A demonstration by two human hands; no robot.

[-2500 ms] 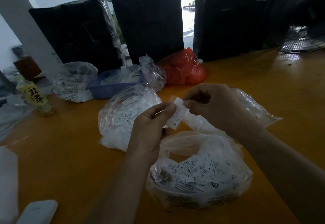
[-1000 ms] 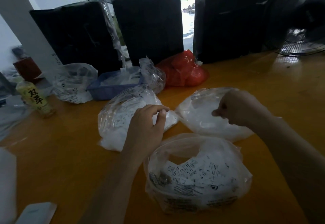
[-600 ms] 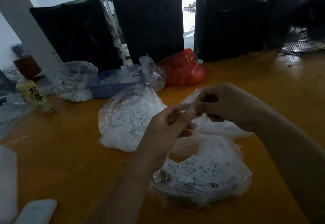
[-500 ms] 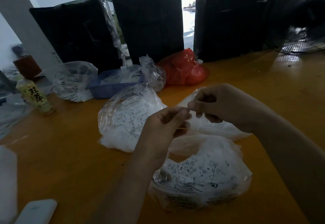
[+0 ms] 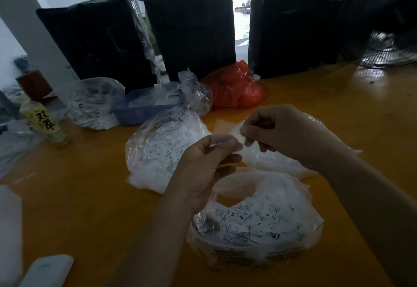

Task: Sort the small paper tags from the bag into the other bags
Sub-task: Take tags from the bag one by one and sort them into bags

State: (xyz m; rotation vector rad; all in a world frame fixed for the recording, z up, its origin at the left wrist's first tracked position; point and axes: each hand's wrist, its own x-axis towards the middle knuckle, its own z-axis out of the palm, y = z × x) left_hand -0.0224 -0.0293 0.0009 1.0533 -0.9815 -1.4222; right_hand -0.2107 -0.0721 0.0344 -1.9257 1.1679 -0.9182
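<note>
Three clear bags of tags sit in front of me on the orange table [image 5: 79, 196], and I'll run across from the left. Far left stands a green drink bottle [image 5: 46, 124], then a crumpled clear bag [image 5: 94, 104] and a blue tray [image 5: 146, 112], with a red bag [image 5: 237, 88] behind them near the dark wrapped bundles [image 5: 189, 25]. A white object [image 5: 48, 271] lies at the near left edge.

Next comes the left tag bag [image 5: 162, 151], full of printed paper tags, just beside my left hand [image 5: 203, 165]. That hand is raised above the table, thumb and forefinger pinched on a small paper tag [image 5: 237, 132]. My right hand [image 5: 282, 133] meets it from the other side, its fingertips closed on the same tag, so both hands are together with the tag held between them. Blur hides any print on it.

Under my right hand lies the right tag bag [image 5: 270, 162], white and partly covered by my wrist. Nearest me, below both hands, the source bag [image 5: 259, 225] gapes open with loose tags marked XS and S showing. Far right, a fan [image 5: 388, 54] rests at the table's edge.
</note>
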